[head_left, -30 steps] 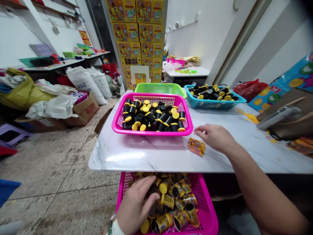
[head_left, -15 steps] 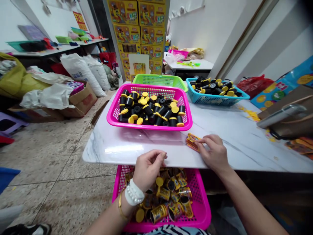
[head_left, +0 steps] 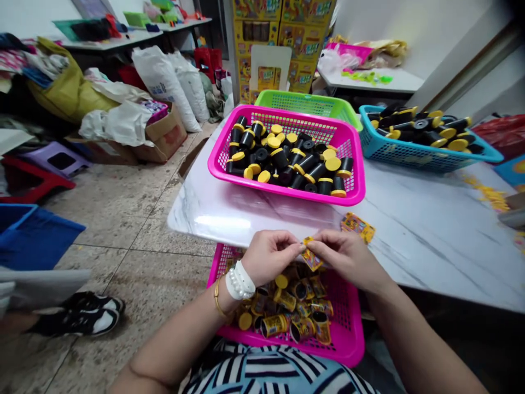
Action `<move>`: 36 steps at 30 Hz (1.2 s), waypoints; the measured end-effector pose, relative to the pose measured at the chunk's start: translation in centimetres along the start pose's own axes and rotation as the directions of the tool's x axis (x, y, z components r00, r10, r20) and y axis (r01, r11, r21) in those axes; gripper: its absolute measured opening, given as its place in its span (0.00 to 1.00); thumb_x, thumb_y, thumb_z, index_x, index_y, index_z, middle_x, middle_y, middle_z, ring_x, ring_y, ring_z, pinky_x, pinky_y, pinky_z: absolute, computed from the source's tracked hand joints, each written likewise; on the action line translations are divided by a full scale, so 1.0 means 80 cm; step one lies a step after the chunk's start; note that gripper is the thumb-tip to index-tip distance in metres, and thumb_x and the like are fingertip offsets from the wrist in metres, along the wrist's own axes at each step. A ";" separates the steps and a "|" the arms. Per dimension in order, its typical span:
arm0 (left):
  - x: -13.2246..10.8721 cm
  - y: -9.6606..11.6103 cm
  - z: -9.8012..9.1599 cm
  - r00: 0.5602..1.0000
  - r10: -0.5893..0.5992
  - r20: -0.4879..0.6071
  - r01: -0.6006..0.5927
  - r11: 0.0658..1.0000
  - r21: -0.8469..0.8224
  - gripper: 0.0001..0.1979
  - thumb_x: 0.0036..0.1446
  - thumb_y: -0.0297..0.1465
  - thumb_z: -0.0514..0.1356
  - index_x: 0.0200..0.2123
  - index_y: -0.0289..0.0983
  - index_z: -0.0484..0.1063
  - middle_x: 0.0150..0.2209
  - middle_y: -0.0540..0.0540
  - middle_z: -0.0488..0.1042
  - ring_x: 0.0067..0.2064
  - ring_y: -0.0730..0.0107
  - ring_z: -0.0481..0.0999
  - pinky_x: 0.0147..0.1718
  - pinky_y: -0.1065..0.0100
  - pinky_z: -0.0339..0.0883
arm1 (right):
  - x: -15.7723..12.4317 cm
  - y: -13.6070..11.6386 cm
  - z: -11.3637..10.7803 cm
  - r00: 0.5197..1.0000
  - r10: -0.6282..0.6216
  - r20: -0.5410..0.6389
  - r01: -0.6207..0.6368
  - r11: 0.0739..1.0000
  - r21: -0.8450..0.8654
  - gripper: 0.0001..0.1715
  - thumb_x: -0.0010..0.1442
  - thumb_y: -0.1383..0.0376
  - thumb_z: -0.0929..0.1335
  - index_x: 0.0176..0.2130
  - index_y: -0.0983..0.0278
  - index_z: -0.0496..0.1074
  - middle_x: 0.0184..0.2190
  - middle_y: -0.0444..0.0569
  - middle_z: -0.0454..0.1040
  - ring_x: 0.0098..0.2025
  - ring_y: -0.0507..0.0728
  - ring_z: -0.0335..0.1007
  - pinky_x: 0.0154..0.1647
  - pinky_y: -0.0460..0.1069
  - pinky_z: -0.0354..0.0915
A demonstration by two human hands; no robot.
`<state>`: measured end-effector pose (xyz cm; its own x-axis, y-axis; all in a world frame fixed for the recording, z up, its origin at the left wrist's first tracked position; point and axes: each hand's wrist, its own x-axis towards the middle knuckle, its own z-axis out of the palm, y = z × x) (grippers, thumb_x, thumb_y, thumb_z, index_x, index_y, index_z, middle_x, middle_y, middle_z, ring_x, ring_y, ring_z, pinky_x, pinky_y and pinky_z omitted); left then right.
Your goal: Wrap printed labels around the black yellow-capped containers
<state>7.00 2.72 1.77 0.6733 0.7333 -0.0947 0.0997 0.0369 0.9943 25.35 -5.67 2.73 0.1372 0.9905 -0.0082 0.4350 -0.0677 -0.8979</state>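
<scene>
My left hand (head_left: pixel 273 257) and my right hand (head_left: pixel 348 257) meet at the table's front edge. Between their fingertips they pinch a small printed yellow label (head_left: pixel 313 259), which hangs over the lower basket. A stack of similar labels (head_left: pixel 357 227) lies on the table just beyond my right hand. Beneath my hands, a pink basket (head_left: pixel 355 342) holds small yellow-wrapped canisters (head_left: pixel 274 325). On the table, another pink basket (head_left: pixel 287 191) is filled with black canisters (head_left: pixel 315 172) with yellow caps, several tipped on their sides.
Behind the pink basket stands a green basket (head_left: pixel 311 101). A blue basket (head_left: pixel 430 153) of black canisters sits at the right on the marble-patterned table (head_left: pixel 418 235). Yellow bits (head_left: pixel 488 192) lie near it. A person's shoe (head_left: pixel 92 314) is on the floor at left.
My right hand has moved left from the label stack with one label, and my left hand now grips it too. The camera view has shifted left and down.
</scene>
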 end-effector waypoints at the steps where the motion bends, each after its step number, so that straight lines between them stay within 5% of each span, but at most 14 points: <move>1: -0.002 0.001 -0.001 0.998 0.019 -0.053 -0.019 1.000 0.004 0.10 0.56 0.34 0.66 0.27 0.34 0.78 0.25 0.48 0.76 0.27 0.73 0.71 0.28 0.72 0.65 | 0.003 -0.003 0.005 1.000 0.015 -0.007 -0.015 1.000 0.006 0.19 0.63 0.54 0.70 0.30 0.65 0.79 0.24 0.44 0.76 0.26 0.52 0.69 0.28 0.46 0.65; 6: -0.034 0.002 0.004 0.918 0.042 -0.395 -0.083 0.993 -0.088 0.14 0.62 0.39 0.62 0.28 0.36 0.76 0.22 0.50 0.73 0.24 0.73 0.69 0.23 0.73 0.61 | 0.000 -0.009 0.047 0.940 0.058 -0.336 -0.017 0.992 0.124 0.20 0.62 0.53 0.70 0.29 0.64 0.78 0.23 0.45 0.77 0.25 0.53 0.70 0.25 0.46 0.66; 11: -0.062 -0.005 0.014 0.891 0.077 -0.448 -0.112 0.992 -0.053 0.13 0.61 0.39 0.64 0.32 0.37 0.81 0.25 0.47 0.76 0.24 0.72 0.70 0.22 0.71 0.63 | -0.008 -0.013 0.073 0.890 0.029 -0.456 0.016 0.995 0.095 0.18 0.64 0.55 0.70 0.29 0.64 0.79 0.23 0.45 0.78 0.26 0.53 0.71 0.27 0.46 0.68; 20: -0.058 -0.008 0.008 0.820 0.154 -0.552 -0.211 0.977 -0.040 0.06 0.57 0.33 0.68 0.34 0.37 0.83 0.27 0.47 0.76 0.27 0.71 0.72 0.28 0.69 0.67 | -0.014 -0.015 0.081 0.875 -0.102 -0.473 0.083 0.995 -0.062 0.18 0.66 0.58 0.69 0.28 0.63 0.77 0.25 0.45 0.77 0.26 0.53 0.71 0.29 0.46 0.67; 29: -0.056 -0.012 0.007 0.825 0.169 -0.539 -0.211 0.977 -0.017 0.02 0.52 0.30 0.70 0.29 0.38 0.84 0.31 0.44 0.78 0.32 0.67 0.77 0.31 0.68 0.72 | -0.014 -0.017 0.098 0.889 -0.284 -0.359 0.243 0.957 -0.155 0.12 0.67 0.64 0.68 0.31 0.61 0.75 0.27 0.45 0.76 0.29 0.53 0.72 0.31 0.47 0.67; 32: -0.056 -0.015 0.002 0.863 0.037 -0.503 -0.124 0.982 -0.141 0.05 0.53 0.32 0.70 0.29 0.37 0.84 0.28 0.45 0.80 0.28 0.68 0.76 0.27 0.69 0.71 | -0.009 -0.020 0.100 0.872 -0.374 -0.317 0.322 0.924 -0.204 0.10 0.67 0.66 0.68 0.32 0.60 0.75 0.26 0.44 0.76 0.27 0.53 0.72 0.28 0.47 0.67; 36: -0.050 -0.021 -0.009 0.913 -0.231 -0.335 0.064 0.895 -0.442 0.15 0.53 0.42 0.70 0.30 0.35 0.78 0.12 0.55 0.66 0.13 0.79 0.60 0.14 0.77 0.50 | 0.013 -0.028 0.058 0.816 -0.526 -0.240 0.410 0.819 -0.402 0.10 0.67 0.65 0.67 0.33 0.58 0.77 0.26 0.44 0.78 0.28 0.55 0.74 0.30 0.49 0.69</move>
<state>3.61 0.27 0.54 0.3463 0.8888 -0.3002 -0.1917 0.3802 0.9048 20.34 -3.95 2.69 0.0969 0.8150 0.5713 0.7701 0.3022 -0.5618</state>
